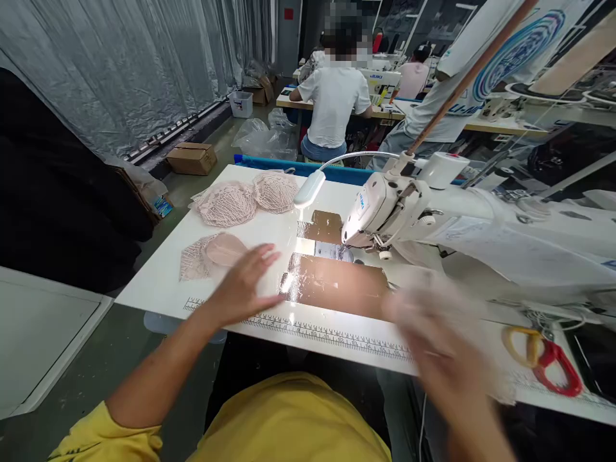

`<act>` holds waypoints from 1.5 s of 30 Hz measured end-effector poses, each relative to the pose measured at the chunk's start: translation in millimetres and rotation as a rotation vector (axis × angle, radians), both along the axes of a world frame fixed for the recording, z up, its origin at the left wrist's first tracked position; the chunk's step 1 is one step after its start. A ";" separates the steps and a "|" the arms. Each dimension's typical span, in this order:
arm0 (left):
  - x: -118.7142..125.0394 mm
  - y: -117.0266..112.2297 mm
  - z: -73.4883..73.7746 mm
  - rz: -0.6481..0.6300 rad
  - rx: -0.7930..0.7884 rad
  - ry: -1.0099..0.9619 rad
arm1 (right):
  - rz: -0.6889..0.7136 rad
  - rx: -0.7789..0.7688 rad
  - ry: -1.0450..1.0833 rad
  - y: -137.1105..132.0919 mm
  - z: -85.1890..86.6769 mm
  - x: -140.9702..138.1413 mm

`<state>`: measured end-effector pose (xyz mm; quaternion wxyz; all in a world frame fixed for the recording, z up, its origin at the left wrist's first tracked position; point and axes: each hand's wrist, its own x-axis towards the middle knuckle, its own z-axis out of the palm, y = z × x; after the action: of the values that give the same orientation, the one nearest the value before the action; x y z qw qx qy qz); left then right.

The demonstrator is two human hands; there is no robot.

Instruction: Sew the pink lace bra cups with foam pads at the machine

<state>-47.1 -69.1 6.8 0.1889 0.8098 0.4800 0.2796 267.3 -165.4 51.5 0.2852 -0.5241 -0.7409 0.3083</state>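
My left hand hovers over the front part of the white sewing table, its fingers apart and nothing in them. Just beyond it lies a piece of pale pink lace with a smooth pink cup. Motion smears my right hand, right of the brown taped plate. A blurred pale, lace-like fabric shows against that hand; whether the fingers grip it I cannot tell. Two lace-covered cups sit farther back on the left.
A white sewing machine stands at the right, a lamp beside its head. Scissors with red and yellow handles lie at the right front. A printed ruler runs along the near edge. A person in white sits farther ahead.
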 end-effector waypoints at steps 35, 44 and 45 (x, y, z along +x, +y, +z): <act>56.3 -16.8 -8.9 -0.385 -1.197 -0.738 | -0.008 -0.653 0.755 63.9 -65.9 -37.9; 67.5 -8.6 -11.0 -0.263 -0.925 -0.609 | 0.204 -0.410 0.493 83.2 -61.9 -20.7; 66.7 -7.8 -11.0 -0.237 -0.876 -0.564 | 0.212 -0.395 0.448 83.8 -60.2 -20.4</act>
<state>19.5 -76.9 -4.3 0.6612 0.5972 0.3875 0.2368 246.8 -81.5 -8.7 0.3004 -0.4081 -0.6360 0.5820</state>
